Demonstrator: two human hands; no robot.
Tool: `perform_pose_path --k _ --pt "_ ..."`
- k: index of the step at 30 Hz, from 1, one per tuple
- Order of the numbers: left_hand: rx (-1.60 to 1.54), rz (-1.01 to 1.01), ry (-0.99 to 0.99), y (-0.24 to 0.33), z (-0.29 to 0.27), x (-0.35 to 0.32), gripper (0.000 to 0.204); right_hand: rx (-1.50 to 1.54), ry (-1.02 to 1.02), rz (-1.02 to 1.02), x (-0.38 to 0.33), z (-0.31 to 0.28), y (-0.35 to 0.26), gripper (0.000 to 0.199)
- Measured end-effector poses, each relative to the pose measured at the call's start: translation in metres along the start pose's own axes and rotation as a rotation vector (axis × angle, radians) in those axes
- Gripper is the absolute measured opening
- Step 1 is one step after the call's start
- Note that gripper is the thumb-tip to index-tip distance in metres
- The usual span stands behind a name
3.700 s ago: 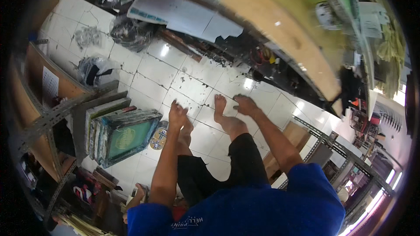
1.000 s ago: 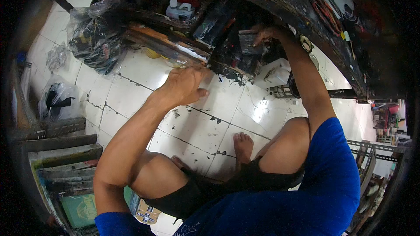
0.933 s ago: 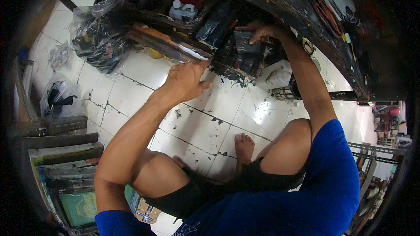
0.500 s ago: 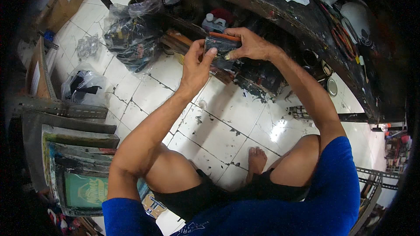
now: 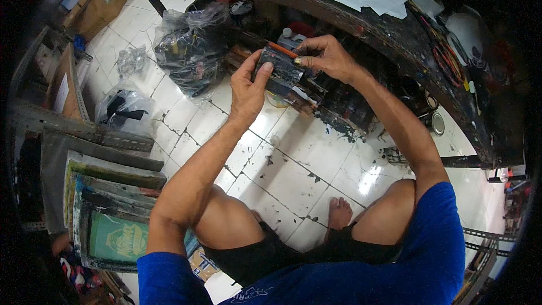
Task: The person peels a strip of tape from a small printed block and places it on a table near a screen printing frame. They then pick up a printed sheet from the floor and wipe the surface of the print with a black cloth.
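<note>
Near a plastic bag point(image 5: 189, 51) below the front edge of the worktop point(image 5: 327, 12), left hand point(image 5: 247, 91) and right hand point(image 5: 333, 59) pinch an orange-edged squeegee point(image 5: 279, 63), partly hiding a jug point(image 5: 289, 39).

The left grip point(image 5: 247, 89) and right grip point(image 5: 333, 61) hold a dark, orange-edged block point(image 5: 284, 65).

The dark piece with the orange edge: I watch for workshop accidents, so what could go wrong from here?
The dark piece might slip, since the left hand and right hand seem to hold it just by thumbs and fingers. If dropped, it could hit the tiled floor or perhaps bounce toward the bare foot. The left elbow could also bump the frames that look close beside it.
</note>
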State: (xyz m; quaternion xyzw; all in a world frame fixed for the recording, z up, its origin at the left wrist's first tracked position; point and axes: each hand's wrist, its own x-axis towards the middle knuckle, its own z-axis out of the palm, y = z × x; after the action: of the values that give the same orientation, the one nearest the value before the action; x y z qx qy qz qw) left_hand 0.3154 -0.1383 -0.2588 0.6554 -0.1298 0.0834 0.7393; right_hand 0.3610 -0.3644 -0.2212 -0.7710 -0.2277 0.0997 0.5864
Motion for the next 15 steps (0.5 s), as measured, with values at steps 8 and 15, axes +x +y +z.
perform_pose_path --k 8,15 --pt "0.642 0.500 -0.101 0.040 -0.008 0.003 0.037 -0.165 0.134 -0.228 0.002 0.008 0.000 0.023" --pt "0.822 0.705 -0.078 0.049 -0.008 0.004 0.041 -0.071 0.157 -0.282 0.004 0.012 -0.002 0.020"
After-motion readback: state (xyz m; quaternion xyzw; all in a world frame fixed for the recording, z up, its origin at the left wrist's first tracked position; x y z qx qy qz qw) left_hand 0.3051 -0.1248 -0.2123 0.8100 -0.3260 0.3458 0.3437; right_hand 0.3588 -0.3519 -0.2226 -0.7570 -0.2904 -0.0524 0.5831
